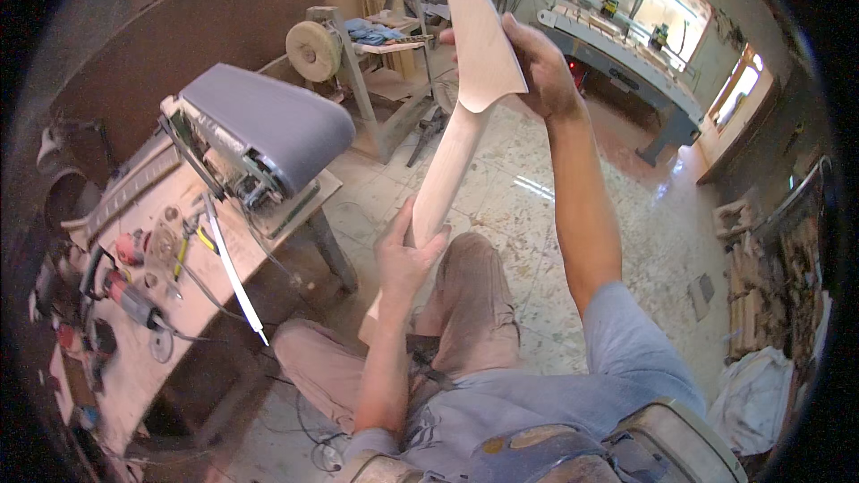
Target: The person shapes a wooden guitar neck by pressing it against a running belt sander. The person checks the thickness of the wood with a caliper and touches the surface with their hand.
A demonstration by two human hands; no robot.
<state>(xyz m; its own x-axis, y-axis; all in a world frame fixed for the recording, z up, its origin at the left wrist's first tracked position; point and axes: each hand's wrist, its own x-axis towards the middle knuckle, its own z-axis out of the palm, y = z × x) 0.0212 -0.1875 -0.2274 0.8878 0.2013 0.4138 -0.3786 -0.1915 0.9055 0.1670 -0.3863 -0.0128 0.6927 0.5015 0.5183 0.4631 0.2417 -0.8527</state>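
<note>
I hold up a long piece of pale, smooth wood with a narrow, rounded handle and a broad, flat blade-like end; I cannot tell its exact kind. My left hand is closed around the handle, low over my knees. Up at the broad end, my right hand grips its edge, with some fingers hidden behind the wood. The handle's lower tip shows below my left wrist. To the left stands a belt sander with a wide grey belt, apart from the wood.
A workbench on the left bears an angle grinder, discs and hand tools. Behind it stands a wooden frame with a round wheel. A large machine table is at the far right. Wood pieces are stacked along the right wall.
</note>
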